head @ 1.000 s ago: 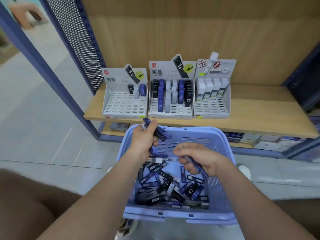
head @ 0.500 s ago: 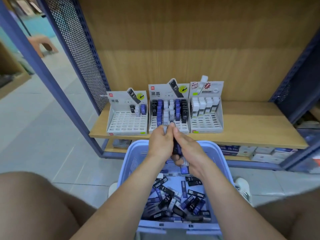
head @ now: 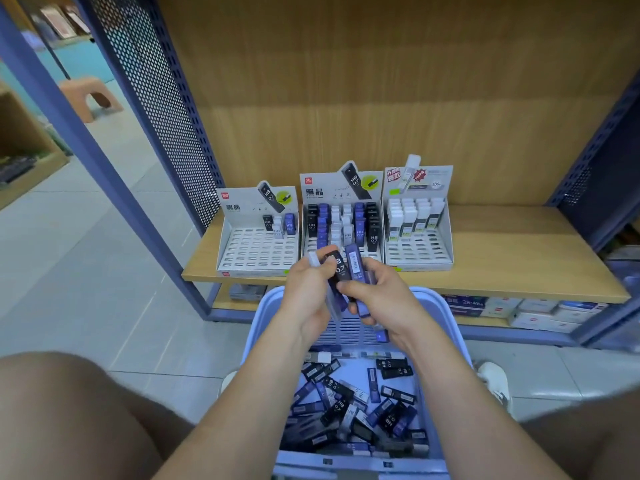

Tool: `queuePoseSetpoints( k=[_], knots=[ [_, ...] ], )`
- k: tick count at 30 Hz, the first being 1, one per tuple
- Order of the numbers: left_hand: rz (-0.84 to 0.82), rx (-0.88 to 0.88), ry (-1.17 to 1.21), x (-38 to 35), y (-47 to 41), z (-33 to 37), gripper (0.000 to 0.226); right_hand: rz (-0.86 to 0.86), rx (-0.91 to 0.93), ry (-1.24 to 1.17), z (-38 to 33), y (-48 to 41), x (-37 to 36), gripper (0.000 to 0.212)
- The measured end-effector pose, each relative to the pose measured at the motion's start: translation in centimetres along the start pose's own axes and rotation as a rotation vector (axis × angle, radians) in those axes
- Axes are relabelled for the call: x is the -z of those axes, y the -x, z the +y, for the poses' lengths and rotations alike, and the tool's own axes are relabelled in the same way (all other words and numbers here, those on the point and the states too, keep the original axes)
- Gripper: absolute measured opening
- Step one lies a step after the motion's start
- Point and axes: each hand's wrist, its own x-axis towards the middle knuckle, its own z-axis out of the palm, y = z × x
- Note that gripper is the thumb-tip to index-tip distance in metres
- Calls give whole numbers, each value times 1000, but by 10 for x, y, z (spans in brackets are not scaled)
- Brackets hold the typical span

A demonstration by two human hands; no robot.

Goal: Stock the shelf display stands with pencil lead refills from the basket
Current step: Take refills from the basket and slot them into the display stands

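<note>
The wooden shelf board (head: 502, 258) has bare room to the right of the three display stands, up to the blue side frame; its front edge runs just beyond the basket (head: 263, 317), which sits between the person's knees; the left stand (head: 258, 251) has open slots in all but its back row, where three refills stand; the middle stand (head: 341, 216) is mostly filled; the right stand (head: 417, 244) holds white refills at the back, with its front slots open; a perforated side panel (head: 156, 81) and a slanting blue post (head: 79, 133) close off the left; loose refills (head: 349, 410) are heaped in the basket bottom; both hands are raised above the basket's far rim and hide the middle stand's front rows; the left hand (head: 308, 292) curls its fingers round the held refills (head: 341, 270), an upright black-and-blue bunch; the right hand (head: 377, 292) pinches the same bunch between thumb and curled fingers
</note>
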Motion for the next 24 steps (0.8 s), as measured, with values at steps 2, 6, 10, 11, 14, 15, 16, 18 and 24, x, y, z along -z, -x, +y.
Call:
queuePoseSetpoints(
  k=[2, 6, 10, 11, 14, 15, 16, 18, 24],
  knots=[
    [35, -42, -23, 0, -4, -1, 21, -25, -35, 31, 1, -3, -3, 21],
    [93, -88, 22, 0, -8, -1, 22, -104, -68, 122, 8, -3, -8, 13],
    [122, -80, 138, 0, -6, 1, 24, -130, -24, 43, 13, -3, -15, 10],
    [128, -80, 163, 0, -6, 2, 25, -117, -18, 33, 14, -4, -17, 8],
    [133, -90, 175, 0, -7, 4, 23, -73, -41, -70, 16, -4, -21, 4],
    [134, -92, 172, 0, -7, 4, 22, -70, -56, -118, 16, -4, -22, 3],
    [135, -95, 177, -1, -7, 4, 21, -81, -70, -151, 16, -3, -21, 3],
    [144, -115, 225, 2, -9, 7, 21, -131, -93, -149, 14, -2, -18, 3],
    [211, -165, 388, 40, -32, 37, 38, -171, -234, -171, 18, 2, 10, 13]
  ],
)
